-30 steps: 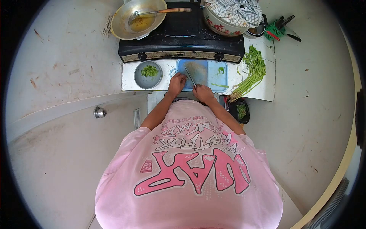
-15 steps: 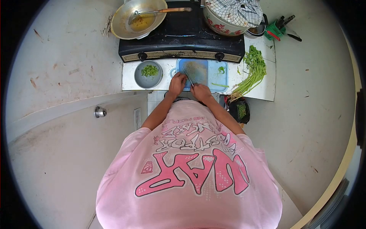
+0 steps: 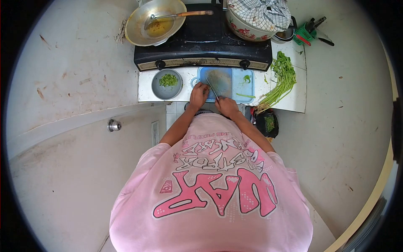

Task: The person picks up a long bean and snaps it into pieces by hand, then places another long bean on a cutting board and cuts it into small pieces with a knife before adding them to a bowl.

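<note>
My right hand point(image 3: 226, 106) is wrapped round the handle of a knife point(image 3: 212, 87), whose blade slants up and left over the blue cutting board point(image 3: 250, 89). Close to the blade, at the board's left side, my left hand point(image 3: 199, 95) has its fingers curled in. Whatever those fingers hold is hidden. A green stalk point(image 3: 245, 95) and a small leafy sprig point(image 3: 246, 79) lie on the right part of the board. Left of the board, a grey bowl point(image 3: 155, 86) contains chopped greens point(image 3: 168, 80).
Long leafy greens point(image 3: 285, 77) lie right of the board on the white counter point(image 3: 298, 98). Behind it stands a black stove point(image 3: 201, 52) bearing a wok point(image 3: 130, 26) with a ladle and a cloth-topped pot point(image 3: 245, 31). A green basket point(image 3: 301, 34) holds utensils. Below hangs a dark bag point(image 3: 261, 124).
The whole view has shifted slightly, so everything appears a little lower and to the right. Both hands stay at the board, the right one still gripping the knife.
</note>
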`<state>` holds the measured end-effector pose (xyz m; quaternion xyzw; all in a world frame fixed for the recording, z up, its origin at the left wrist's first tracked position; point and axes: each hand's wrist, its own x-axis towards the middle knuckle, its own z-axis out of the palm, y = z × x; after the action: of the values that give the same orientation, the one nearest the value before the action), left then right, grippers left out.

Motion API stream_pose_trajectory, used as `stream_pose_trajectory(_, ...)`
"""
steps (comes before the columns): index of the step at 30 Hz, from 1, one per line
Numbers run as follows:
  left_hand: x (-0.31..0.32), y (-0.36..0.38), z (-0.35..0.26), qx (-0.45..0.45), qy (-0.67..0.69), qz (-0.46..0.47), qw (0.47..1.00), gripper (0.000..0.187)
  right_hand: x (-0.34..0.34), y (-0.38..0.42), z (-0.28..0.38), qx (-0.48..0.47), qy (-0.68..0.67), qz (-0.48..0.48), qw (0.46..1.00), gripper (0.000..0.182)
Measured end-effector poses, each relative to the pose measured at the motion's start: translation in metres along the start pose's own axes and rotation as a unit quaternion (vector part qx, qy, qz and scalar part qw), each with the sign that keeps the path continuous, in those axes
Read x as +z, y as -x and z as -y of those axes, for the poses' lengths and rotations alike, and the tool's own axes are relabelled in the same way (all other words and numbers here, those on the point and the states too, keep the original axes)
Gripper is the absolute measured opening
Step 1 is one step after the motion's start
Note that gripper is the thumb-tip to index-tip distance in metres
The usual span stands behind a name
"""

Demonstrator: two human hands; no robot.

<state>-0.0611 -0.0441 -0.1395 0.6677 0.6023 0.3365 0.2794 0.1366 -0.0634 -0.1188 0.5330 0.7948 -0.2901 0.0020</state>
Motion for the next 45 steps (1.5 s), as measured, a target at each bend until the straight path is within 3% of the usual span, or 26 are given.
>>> stream_pose_trajectory(3, -0.001, 0.000, -0.002, -0.023, -0.010, 0.009, 1.000, 0.013, 0.000, 0.001, 0.003, 0.004, -0.001, 0.013, 1.000, 0.045)
stream_pose_trajectory(12, -0.003, 0.004, -0.001, 0.049, -0.007, -0.017, 0.999, 0.014, 0.016, -0.016, 0.002, 0.004, -0.006, -0.028, 1.000, 0.044)
stream_pose_trajectory(18, 0.001, 0.004, 0.005, -0.018, 0.040, -0.003, 0.999, 0.016, 0.007, 0.000, -0.001, 0.007, 0.016, 0.018, 1.000, 0.045)
stream_pose_trajectory(24, -0.002, 0.002, 0.005, -0.013, 0.008, 0.020, 1.000, 0.018, 0.007, -0.016, 0.008, 0.042, -0.006, 0.004, 0.999, 0.045)
stream_pose_trajectory(45, -0.002, 0.004, 0.004, -0.008, 0.006, 0.006, 1.000, 0.013, 0.006, -0.018, 0.015, 0.003, 0.005, -0.009, 1.000, 0.045)
